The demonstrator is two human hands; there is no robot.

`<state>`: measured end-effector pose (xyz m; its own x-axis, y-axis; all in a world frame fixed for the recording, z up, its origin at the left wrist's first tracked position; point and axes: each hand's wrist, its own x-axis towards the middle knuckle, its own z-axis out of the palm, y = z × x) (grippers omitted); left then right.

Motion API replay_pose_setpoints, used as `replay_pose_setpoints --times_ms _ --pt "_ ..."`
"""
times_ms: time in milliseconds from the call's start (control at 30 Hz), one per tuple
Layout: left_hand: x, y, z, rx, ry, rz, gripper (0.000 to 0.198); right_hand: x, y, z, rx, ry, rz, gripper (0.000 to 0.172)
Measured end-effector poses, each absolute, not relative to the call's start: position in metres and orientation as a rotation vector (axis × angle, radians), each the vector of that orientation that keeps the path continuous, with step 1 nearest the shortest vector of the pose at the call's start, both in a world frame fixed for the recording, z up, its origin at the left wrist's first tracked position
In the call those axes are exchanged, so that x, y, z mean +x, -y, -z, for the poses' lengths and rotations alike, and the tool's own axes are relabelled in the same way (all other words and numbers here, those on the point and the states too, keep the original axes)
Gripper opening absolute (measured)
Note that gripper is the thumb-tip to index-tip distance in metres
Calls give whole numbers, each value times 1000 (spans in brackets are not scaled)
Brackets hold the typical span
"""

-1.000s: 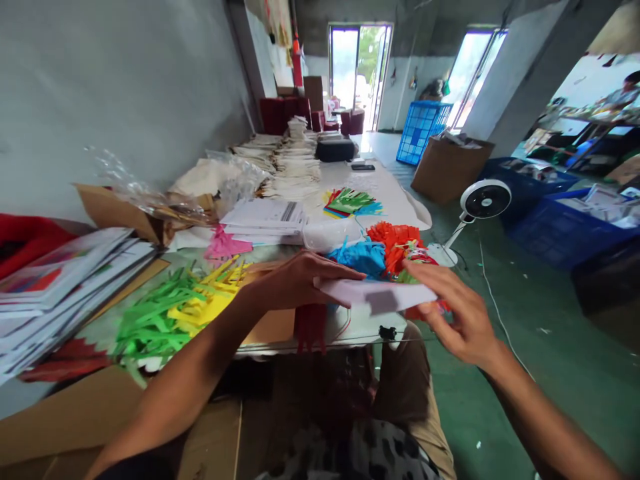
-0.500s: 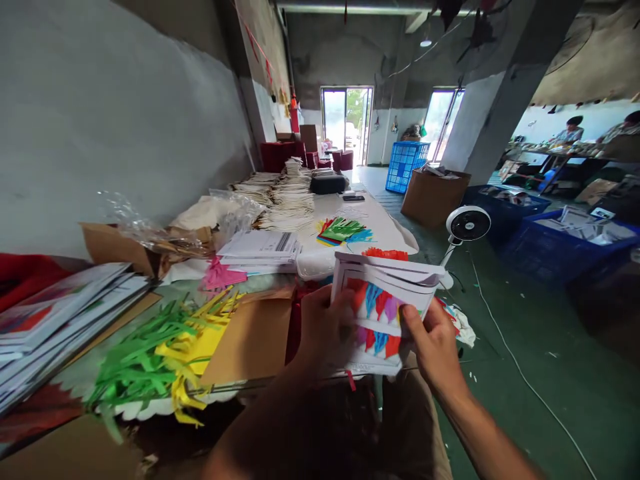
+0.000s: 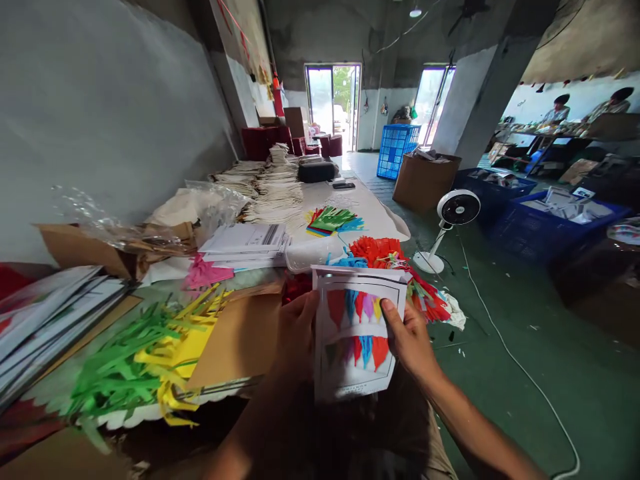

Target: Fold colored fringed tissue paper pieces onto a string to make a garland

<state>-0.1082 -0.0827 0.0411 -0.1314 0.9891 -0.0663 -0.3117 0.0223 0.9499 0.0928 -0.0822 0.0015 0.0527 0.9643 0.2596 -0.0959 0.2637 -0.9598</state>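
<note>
A white printed packet with pictures of coloured tassels on its front is held upright before me. At its left edge my left hand grips it, its fingers partly in shadow and behind the packet. My right hand pinches the right edge, thumb on the printed front. Just beyond the packet lie red fringed paper tassels and some blue fringe. Left of my left hand rests a brown cardboard piece, beside yellow fringed paper and green fringed paper.
A stack of white packets lies beyond the cardboard, near pink paper. More flat packets sit far left. A white fan stands on the floor at right, with blue crates behind. Two people work in the far right background.
The packet has come lower and slightly left, and its front now faces me more squarely. Its top, which gaped before, looks flatter. My view has shifted a little.
</note>
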Motion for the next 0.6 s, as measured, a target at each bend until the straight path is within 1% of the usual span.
replay_pose_setpoints --times_ms 100,300,500,567,600 --pt "-107 80 -33 976 -1239 -1501 60 89 87 5 -1000 1262 -1010 40" --pt "-112 76 -32 1263 -1380 -1440 44 87 88 14 -993 1168 -1069 46" --pt "-125 61 -59 1624 -1425 -1269 38 102 81 -14 -948 1158 -979 55" --pt "-126 60 -63 1696 -1394 -1182 37 113 79 -24 -966 1177 -954 53" --pt "-126 62 -61 1700 -1370 -1151 37 118 79 -27 -998 1195 -957 47"
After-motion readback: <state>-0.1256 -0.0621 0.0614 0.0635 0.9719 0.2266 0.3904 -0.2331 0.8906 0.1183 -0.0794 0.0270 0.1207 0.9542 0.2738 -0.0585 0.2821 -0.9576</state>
